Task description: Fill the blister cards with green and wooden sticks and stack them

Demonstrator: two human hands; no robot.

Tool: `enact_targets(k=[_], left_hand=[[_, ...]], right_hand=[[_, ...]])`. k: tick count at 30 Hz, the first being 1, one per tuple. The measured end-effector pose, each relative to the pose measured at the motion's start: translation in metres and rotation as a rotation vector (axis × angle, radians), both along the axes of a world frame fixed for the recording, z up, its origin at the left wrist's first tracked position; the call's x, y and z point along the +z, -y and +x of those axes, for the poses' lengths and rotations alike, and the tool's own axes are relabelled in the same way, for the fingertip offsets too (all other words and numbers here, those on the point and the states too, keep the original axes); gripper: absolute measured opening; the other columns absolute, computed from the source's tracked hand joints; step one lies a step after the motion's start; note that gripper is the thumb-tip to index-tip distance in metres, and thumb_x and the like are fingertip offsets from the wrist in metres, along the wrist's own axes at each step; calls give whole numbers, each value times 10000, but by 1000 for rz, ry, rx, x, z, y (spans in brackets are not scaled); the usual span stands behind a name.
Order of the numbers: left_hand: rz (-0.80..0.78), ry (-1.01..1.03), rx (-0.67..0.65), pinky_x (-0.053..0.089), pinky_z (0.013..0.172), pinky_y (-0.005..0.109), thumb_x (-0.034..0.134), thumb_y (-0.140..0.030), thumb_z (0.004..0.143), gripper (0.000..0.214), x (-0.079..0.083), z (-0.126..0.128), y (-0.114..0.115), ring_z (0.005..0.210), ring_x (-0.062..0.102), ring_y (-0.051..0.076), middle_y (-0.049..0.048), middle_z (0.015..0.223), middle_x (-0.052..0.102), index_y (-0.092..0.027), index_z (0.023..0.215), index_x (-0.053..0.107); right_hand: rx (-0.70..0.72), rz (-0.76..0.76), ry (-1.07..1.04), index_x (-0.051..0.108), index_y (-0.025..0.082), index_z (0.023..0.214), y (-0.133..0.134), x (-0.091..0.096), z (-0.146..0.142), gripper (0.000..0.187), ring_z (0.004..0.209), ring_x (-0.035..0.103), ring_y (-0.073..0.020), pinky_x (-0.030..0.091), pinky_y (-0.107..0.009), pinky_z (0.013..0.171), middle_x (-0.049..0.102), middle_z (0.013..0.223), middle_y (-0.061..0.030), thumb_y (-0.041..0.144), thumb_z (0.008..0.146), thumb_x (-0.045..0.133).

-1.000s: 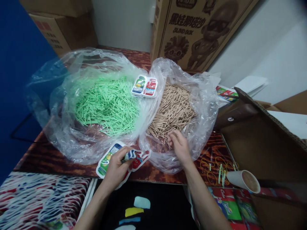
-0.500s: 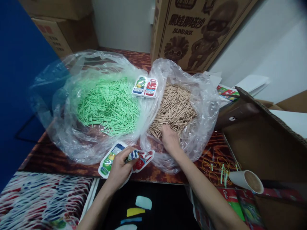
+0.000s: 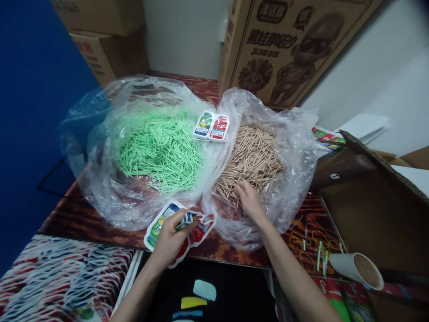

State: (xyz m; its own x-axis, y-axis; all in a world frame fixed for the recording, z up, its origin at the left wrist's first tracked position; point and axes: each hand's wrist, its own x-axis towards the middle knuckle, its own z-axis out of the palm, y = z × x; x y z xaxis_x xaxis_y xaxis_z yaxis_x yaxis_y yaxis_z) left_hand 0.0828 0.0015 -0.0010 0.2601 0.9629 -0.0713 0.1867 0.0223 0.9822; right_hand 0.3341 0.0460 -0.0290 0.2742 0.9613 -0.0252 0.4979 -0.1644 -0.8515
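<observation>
My left hand (image 3: pixel 170 236) is closed on a printed card packet (image 3: pixel 202 229) with bottle-shaped green and red parts, held over the table's front edge. Part of the packet is folded up between thumb and fingers. My right hand (image 3: pixel 250 201) is at the front of a pile of thin brown sticks (image 3: pixel 254 152) in a clear plastic bag (image 3: pixel 298 156). Its fingers are pinched among the sticks; how many they hold is hidden. To the left, light green sticks (image 3: pixel 164 152) fill another open clear bag (image 3: pixel 97 179).
A smaller green-and-red printed packet (image 3: pixel 212 126) lies between the bags. On the right are yellow rubber bands (image 3: pixel 306 261), loose green sticks (image 3: pixel 322 257), a paper cup (image 3: pixel 357 269) lying tilted, and an open carton (image 3: pixel 362 210). Behind stands a large cardboard box (image 3: pixel 268 53). Striped packets (image 3: pixel 67 277) pile at lower left.
The whole view has shifted, so things appear slightly right and lower. My right hand has turned a little, its fingers drawn slightly back on the brown sticks. My left hand keeps the packet.
</observation>
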Motion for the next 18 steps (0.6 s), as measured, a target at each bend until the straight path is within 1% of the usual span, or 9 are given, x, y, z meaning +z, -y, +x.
enact_targets(k=[1,3,4,6,7,9,12,14,18], left_hand=[[-17,15,14,456,696,252,603,-295,824,144,-1,0,0,742,603,163,5,771,664,-171,814,676],[-43,46,26,457,719,255,618,-294,813,138,-2,1,-1,772,608,169,8,791,669,-169,817,676],[-52,59,24,457,728,256,626,-293,807,137,-2,3,-2,785,610,172,9,801,673,-169,823,680],[-66,67,22,456,732,256,633,-300,803,143,-3,7,-2,790,611,174,10,807,679,-170,832,686],[-72,63,23,454,726,255,634,-305,804,147,-3,8,-3,780,608,172,8,800,679,-171,830,687],[-84,55,32,448,713,253,635,-313,804,152,-4,11,-3,751,597,164,4,789,679,-173,830,689],[-115,68,73,442,687,245,653,-309,785,142,-4,12,-4,708,578,150,-7,757,672,-175,818,688],[-147,108,106,440,670,236,667,-301,769,128,-4,12,-5,694,573,144,-16,740,665,-174,786,675],[-215,210,128,433,635,228,689,-297,746,141,-9,12,-7,656,555,133,-18,713,647,-164,741,641]], right_hand=[[-14,-12,-273,514,197,758,1,4,1,105,705,580,-177,481,-318,676,618,766,-29,261,838,538],[24,-88,-784,556,189,831,3,16,-4,122,670,610,-153,511,-299,663,640,736,-5,267,783,636],[65,-130,-981,576,185,881,4,23,-8,180,667,623,-144,521,-289,672,650,730,4,239,747,684],[130,-180,-1215,605,179,965,6,40,-21,273,667,637,-125,531,-267,698,654,715,23,167,717,717],[147,-173,-1288,612,180,966,6,48,-28,265,677,643,-119,534,-262,717,652,709,30,149,722,713],[165,-121,-1383,619,187,914,6,62,-42,184,732,661,-123,532,-267,778,652,711,37,154,751,699],[179,-57,-1430,606,202,848,6,73,-59,94,814,679,-143,513,-298,864,660,725,38,198,793,682],[186,-57,-1421,596,207,846,8,74,-68,85,841,686,-158,516,-316,859,664,738,37,218,811,673],[233,-65,-1337,584,195,854,12,68,-75,115,834,690,-183,531,-319,785,665,734,17,250,814,676]])
